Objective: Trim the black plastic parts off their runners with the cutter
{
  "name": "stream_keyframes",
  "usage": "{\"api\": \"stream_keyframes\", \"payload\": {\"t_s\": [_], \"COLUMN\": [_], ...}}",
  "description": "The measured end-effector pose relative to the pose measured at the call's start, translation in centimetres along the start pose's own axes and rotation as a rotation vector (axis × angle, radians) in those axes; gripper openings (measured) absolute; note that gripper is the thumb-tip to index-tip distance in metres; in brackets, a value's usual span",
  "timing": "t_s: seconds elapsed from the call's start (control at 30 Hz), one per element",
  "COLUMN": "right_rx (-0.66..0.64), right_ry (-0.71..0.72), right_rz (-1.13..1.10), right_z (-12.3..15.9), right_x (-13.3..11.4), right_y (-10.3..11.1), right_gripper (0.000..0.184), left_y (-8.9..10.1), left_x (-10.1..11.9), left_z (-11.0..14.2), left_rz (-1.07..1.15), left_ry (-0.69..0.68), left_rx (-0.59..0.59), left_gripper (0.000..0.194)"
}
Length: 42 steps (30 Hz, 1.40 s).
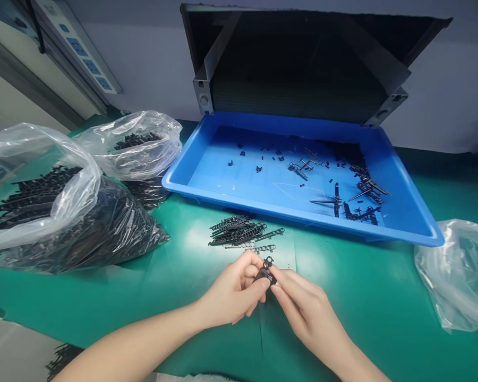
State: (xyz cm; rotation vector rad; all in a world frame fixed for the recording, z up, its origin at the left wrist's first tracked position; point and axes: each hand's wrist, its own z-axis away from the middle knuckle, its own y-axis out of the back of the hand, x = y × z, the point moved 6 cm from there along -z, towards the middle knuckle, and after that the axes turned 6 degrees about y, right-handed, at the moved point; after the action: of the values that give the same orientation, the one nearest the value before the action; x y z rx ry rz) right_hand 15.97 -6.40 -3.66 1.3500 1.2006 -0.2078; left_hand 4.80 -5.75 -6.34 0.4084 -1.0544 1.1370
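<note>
Between my two hands is a small black plastic part (pixel 267 275) with a ring-shaped end pointing up. My left hand (pixel 242 286) grips it from the left, thumb laid across its front. From the right, the thumb and fingers of my right hand (pixel 298 297) pinch its edge. My fingers cover much of the part, so its full shape is hidden. Just beyond my hands, a pile of black ladder-like plastic strips (pixel 239 232) lies on the green work surface (pixel 191 286).
A blue tray (pixel 302 223) holds scattered black pieces, below a dark chute opening (pixel 298 69). At left stand a large plastic bag (pixel 115 228) and a second bag (pixel 143 159), both with black parts. A crumpled clear bag (pixel 458 276) lies at right.
</note>
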Motion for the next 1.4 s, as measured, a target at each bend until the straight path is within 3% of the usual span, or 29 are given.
{"api": "stream_keyframes", "payload": {"t_s": [0.63,0.83,1.0,1.1,1.2,1.3,1.4], "right_rx": [0.027,0.045,-0.037,-0.079,-0.126,-0.158,-0.153], "right_ry": [-0.119,-0.149,-0.231,-0.224,-0.191,-0.161,-0.218], "right_rz": [-0.089,0.137,0.433,0.407,0.313,0.189,0.051], "right_z": [0.0,-0.5,-1.8,-2.2,-1.9,-1.4,-1.4], "right_x": [0.7,2.9,5.4,6.1,6.1,5.3,4.2], "right_y": [-0.9,-0.6,0.0,-0.1,-0.3,0.2,0.9], "right_gripper": [0.032,0.036,0.032,0.021,0.018,0.013,0.014], "left_y": [0.1,2.5,4.4,4.9,5.1,4.0,2.5], "left_x": [-1.0,0.7,2.5,2.6,3.0,2.9,1.5], "left_z": [-0.6,-1.0,-0.3,-0.1,0.2,-0.1,-0.8], "left_rz": [0.025,-0.086,-0.184,-0.331,-0.591,-0.79,-0.775], "left_ry": [0.013,-0.058,-0.15,-0.187,-0.347,-0.515,-0.44], "left_rx": [0.029,0.284,0.452,0.516,0.621,0.521,0.268], "left_gripper": [0.032,0.03,0.023,0.018,0.024,0.034,0.037]}}
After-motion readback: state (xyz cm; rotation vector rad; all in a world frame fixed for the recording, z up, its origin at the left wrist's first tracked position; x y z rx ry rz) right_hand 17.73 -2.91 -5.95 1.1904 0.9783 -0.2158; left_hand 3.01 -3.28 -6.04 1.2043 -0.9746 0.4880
